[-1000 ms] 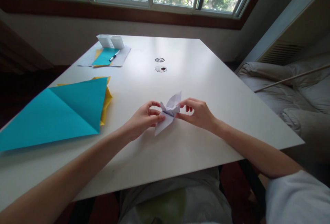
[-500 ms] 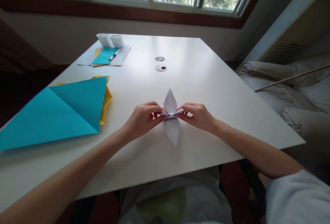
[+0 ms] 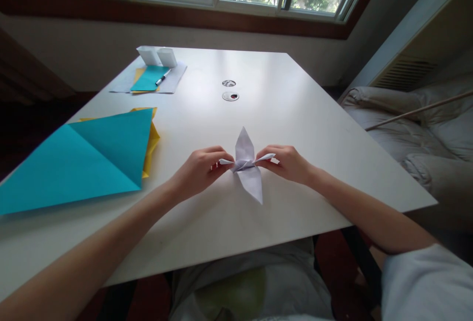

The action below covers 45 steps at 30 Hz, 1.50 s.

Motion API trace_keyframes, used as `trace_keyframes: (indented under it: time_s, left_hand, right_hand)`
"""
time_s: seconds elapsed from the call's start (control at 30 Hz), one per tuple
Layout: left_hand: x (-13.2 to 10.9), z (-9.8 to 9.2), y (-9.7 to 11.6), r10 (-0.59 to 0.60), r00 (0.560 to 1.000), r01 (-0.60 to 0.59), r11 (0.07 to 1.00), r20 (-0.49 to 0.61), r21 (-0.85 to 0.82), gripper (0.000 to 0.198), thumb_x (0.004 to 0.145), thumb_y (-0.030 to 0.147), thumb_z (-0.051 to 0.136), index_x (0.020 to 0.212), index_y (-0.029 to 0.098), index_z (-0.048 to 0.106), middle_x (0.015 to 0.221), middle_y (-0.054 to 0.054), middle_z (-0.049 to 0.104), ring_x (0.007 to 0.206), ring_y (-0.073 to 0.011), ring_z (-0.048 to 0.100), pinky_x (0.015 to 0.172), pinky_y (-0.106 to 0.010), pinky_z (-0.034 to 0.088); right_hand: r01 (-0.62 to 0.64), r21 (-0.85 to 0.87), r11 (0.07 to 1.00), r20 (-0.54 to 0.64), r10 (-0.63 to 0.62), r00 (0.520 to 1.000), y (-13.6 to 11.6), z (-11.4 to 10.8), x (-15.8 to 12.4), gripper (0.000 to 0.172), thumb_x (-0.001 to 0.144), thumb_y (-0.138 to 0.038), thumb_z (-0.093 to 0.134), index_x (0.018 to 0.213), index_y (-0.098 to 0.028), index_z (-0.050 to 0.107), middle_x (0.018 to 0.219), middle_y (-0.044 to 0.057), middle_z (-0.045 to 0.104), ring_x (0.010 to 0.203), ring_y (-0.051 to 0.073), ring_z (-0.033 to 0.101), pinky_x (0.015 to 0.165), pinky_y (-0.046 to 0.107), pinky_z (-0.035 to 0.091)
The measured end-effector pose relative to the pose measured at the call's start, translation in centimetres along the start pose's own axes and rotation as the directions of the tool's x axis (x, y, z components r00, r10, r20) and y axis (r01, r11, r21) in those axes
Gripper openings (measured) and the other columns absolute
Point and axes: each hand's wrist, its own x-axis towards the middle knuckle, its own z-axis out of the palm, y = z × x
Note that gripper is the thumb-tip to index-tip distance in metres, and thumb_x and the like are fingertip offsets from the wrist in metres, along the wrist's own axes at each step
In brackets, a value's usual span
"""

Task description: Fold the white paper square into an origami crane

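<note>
A white origami paper crane (image 3: 247, 165) is at the middle of the near table, its two broad wings spread, one pointing away from me and one toward me. My left hand (image 3: 205, 165) pinches the narrow point on its left side between thumb and fingers. On the opposite side, my right hand (image 3: 284, 163) grips the other narrow point, whose tip sticks out above the fingers. Part of each point is hidden by my fingers.
Left on the white table (image 3: 310, 114) lies a large creased blue paper (image 3: 107, 158) over folded yellow paper (image 3: 151, 151). Farther back are small blue sheets (image 3: 148, 78), a pen (image 3: 163, 77) and white folded stands (image 3: 167, 57). Two round inserts (image 3: 230, 96) sit mid-table.
The two narrow points have been drawn outward and now reach farther to each side. The crane's middle looks flatter and wider, and the near wing has swung slightly right.
</note>
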Motion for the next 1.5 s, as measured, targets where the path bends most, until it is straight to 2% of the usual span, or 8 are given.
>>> trace_keyframes:
  time_s: [0.1,0.27,0.4,0.57,0.7,0.83,1.17,1.5]
  left_hand:
    - [0.0,-0.3,-0.3,-0.039,0.994,0.056,0.982,0.099,-0.182,0.018,0.079,0.031,0.056,0.086,0.017,0.065,0.080,-0.005,0.062,0.066,-0.0126,0.056,0.059,-0.022,0.046]
    - [0.4,-0.7,-0.6,-0.212,0.956,0.290,0.800,0.204,-0.526,0.021,0.075,0.032,0.061,0.088,0.016,0.060,0.079,-0.004,0.061,0.069,-0.0149,0.058,0.058,-0.024,0.048]
    - [0.8,0.3,0.0,-0.305,0.922,0.386,0.778,0.238,-0.496,0.027,0.072,0.039,0.064,0.083,0.014,0.065,0.070,-0.003,0.062,0.058,-0.0120,0.053,0.050,-0.021,0.042]
    - [0.9,1.3,1.0,-0.407,0.905,0.404,0.735,0.122,-0.545,0.028,0.067,0.040,0.069,0.078,0.015,0.069,0.069,-0.003,0.066,0.058,-0.0121,0.054,0.049,-0.020,0.038]
    - [0.9,1.4,1.1,-0.466,0.885,0.363,0.703,-0.011,-0.611,0.030,0.068,0.041,0.068,0.082,0.014,0.069,0.068,-0.003,0.067,0.055,-0.0127,0.055,0.047,-0.020,0.037]
    - [0.8,2.0,1.0,-0.465,0.874,0.285,0.724,-0.139,-0.628,0.030,0.067,0.040,0.068,0.084,0.014,0.068,0.077,-0.005,0.069,0.066,-0.0168,0.060,0.054,-0.024,0.044]
    - [0.5,2.6,1.2,-0.336,0.924,0.247,0.889,-0.183,-0.385,0.023,0.070,0.037,0.065,0.081,0.016,0.068,0.074,-0.003,0.066,0.067,-0.0177,0.058,0.058,-0.024,0.043]
    - [0.9,2.3,0.6,-0.433,0.885,0.317,0.828,-0.169,-0.462,0.008,0.069,0.023,0.060,0.069,0.017,0.065,0.055,0.002,0.055,0.051,-0.0108,0.049,0.046,-0.021,0.037]
  right_hand:
    - [0.011,0.001,1.000,0.006,-0.011,1.000,0.1,-0.2,0.0,0.014,0.086,-0.027,0.050,0.088,-0.018,0.061,0.083,0.004,0.064,0.068,0.010,0.057,0.062,0.020,0.043]
    - [0.061,0.031,0.998,0.020,-0.061,0.998,-0.1,-0.2,0.1,0.017,0.088,-0.027,0.047,0.093,-0.018,0.061,0.092,0.006,0.061,0.078,0.012,0.058,0.064,0.021,0.046]
    - [0.107,0.013,0.994,-0.027,-0.107,0.994,-0.5,0.0,0.4,0.017,0.087,-0.028,0.048,0.092,-0.019,0.061,0.090,0.007,0.058,0.079,0.013,0.058,0.068,0.024,0.047]
    - [0.075,0.046,0.996,-0.010,-0.075,0.997,-0.9,0.2,0.5,0.015,0.088,-0.025,0.046,0.095,-0.019,0.058,0.092,0.006,0.060,0.081,0.013,0.059,0.070,0.024,0.048]
    - [-0.150,0.255,0.955,-0.053,0.169,0.984,-1.5,0.9,0.6,0.022,0.084,-0.035,0.051,0.101,-0.021,0.050,0.087,0.004,0.063,0.075,0.013,0.061,0.068,0.025,0.050]
    - [-0.326,0.425,0.844,0.008,0.356,0.934,-2.0,1.6,0.7,0.041,0.073,-0.042,0.063,0.103,-0.021,0.044,0.075,-0.001,0.062,0.064,0.012,0.059,0.055,0.022,0.046]
    - [-0.403,0.373,0.836,-0.038,0.448,0.893,-2.0,1.8,0.8,0.030,0.070,-0.031,0.063,0.096,-0.019,0.053,0.058,-0.005,0.054,0.050,0.008,0.047,0.047,0.019,0.035]
    - [-0.476,0.399,0.784,0.044,0.502,0.864,-0.9,1.2,0.9,0.025,0.067,-0.026,0.064,0.091,-0.019,0.057,0.057,-0.004,0.057,0.048,0.008,0.048,0.044,0.018,0.034]
